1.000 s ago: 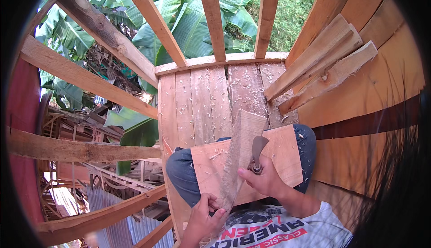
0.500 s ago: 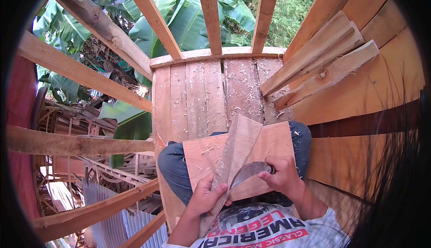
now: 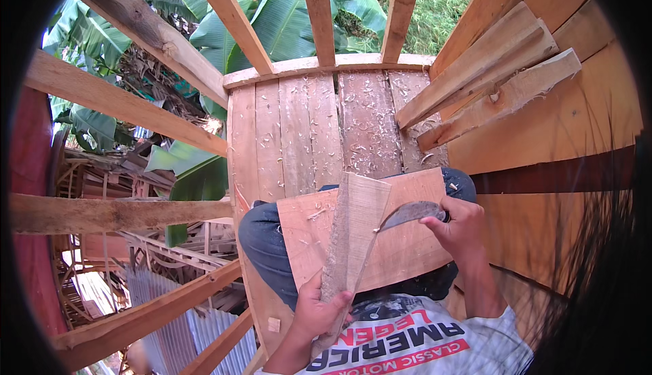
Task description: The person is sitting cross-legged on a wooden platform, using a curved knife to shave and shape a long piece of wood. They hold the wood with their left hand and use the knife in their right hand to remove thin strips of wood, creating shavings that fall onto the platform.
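My left hand (image 3: 324, 310) is wrapped round the lower end of a rough wooden plank (image 3: 353, 229), which slants up and away from my body. In my right hand (image 3: 465, 225) is a knife with a curved blade (image 3: 411, 215); its handle is mostly hidden in my fist. The blade's tip meets the plank's right edge, where a small curl of wood shows. Under both lies a flat wooden board (image 3: 414, 239) across my lap, with a few shavings on its left part.
Shavings are strewn over the plank floor (image 3: 295, 130). Two rough wood pieces (image 3: 502, 96) lean against the plank wall (image 3: 543, 130) at the right. Wooden railing bars (image 3: 129, 106) stand left and ahead, with banana leaves (image 3: 285, 28) beyond. Corrugated metal sheets (image 3: 159, 314) lie below left.
The knife and my right hand have moved up and to the right along the plank's edge. The plank stands a little more upright, and my left hand has shifted slightly lower.
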`<state>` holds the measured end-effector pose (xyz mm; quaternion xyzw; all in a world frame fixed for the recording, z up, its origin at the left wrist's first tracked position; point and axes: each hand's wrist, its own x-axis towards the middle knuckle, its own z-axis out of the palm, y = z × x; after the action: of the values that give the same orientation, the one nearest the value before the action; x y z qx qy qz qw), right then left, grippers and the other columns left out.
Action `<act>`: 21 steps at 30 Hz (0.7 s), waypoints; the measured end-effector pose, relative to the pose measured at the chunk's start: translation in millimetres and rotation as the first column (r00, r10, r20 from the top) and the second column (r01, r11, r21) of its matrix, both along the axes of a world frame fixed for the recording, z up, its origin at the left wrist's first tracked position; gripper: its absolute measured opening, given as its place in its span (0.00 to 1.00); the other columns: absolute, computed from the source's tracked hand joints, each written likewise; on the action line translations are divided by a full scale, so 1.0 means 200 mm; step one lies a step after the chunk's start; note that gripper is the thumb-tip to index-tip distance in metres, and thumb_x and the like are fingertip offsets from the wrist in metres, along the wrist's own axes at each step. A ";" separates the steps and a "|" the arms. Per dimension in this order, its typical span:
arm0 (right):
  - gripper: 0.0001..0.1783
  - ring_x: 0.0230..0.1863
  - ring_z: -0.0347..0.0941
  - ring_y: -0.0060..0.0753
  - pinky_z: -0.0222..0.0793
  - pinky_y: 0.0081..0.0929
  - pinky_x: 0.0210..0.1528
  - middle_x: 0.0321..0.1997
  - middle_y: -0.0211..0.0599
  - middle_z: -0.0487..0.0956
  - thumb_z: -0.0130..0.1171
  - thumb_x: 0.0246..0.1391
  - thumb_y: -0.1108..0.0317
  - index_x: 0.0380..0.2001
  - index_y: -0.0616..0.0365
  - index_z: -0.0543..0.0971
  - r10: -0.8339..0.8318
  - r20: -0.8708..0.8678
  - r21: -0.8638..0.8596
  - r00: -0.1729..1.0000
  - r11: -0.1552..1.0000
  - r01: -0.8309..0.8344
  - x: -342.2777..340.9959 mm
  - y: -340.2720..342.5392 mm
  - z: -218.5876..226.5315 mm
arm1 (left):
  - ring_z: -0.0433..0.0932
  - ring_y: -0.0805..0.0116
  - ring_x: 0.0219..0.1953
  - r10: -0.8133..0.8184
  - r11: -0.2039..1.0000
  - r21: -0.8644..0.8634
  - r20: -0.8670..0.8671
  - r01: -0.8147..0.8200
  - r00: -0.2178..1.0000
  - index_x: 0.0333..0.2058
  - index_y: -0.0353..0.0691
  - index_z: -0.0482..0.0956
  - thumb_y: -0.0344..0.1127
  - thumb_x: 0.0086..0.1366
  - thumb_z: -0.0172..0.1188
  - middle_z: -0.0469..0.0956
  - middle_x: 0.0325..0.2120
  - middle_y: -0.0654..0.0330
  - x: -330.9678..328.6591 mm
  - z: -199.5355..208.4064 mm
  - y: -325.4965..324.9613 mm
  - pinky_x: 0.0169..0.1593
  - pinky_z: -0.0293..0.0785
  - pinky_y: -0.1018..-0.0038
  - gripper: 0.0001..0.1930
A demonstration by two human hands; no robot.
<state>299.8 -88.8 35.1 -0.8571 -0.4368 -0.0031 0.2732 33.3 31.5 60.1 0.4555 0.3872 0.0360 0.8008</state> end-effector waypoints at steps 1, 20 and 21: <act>0.35 0.14 0.68 0.43 0.61 0.32 0.17 0.10 0.41 0.66 0.61 0.41 0.34 0.11 0.59 0.69 -0.106 -0.008 0.017 0.994 0.994 0.106 0.07 -0.02 -0.02 | 0.74 0.77 0.22 0.022 1.000 -0.010 0.016 -0.022 1.000 0.48 0.31 0.69 0.34 0.62 0.61 0.75 0.26 0.61 -0.01 0.01 0.00 0.23 0.73 0.79 0.18; 0.35 0.12 0.66 0.39 0.59 0.31 0.15 0.09 0.35 0.65 0.65 0.31 0.32 0.08 0.55 0.66 0.132 0.075 0.035 0.988 0.990 -0.135 -0.08 0.05 0.02 | 0.72 0.82 0.23 0.028 0.974 0.226 -0.051 -0.016 0.998 0.48 0.32 0.70 0.28 0.53 0.69 0.76 0.26 0.65 0.01 0.00 -0.07 0.27 0.69 0.82 0.24; 0.35 0.12 0.66 0.39 0.59 0.31 0.15 0.09 0.35 0.65 0.65 0.31 0.32 0.08 0.54 0.66 0.130 0.083 0.029 0.988 0.991 -0.133 -0.08 0.06 0.02 | 0.72 0.82 0.23 0.032 0.984 0.179 -0.067 -0.020 0.997 0.47 0.32 0.70 0.29 0.53 0.70 0.76 0.27 0.64 0.02 0.02 -0.07 0.27 0.69 0.82 0.24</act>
<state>284.0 -77.7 39.3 -0.8207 -0.5031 -0.0273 0.2694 36.7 17.7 63.4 0.5210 0.4162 0.0650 0.7424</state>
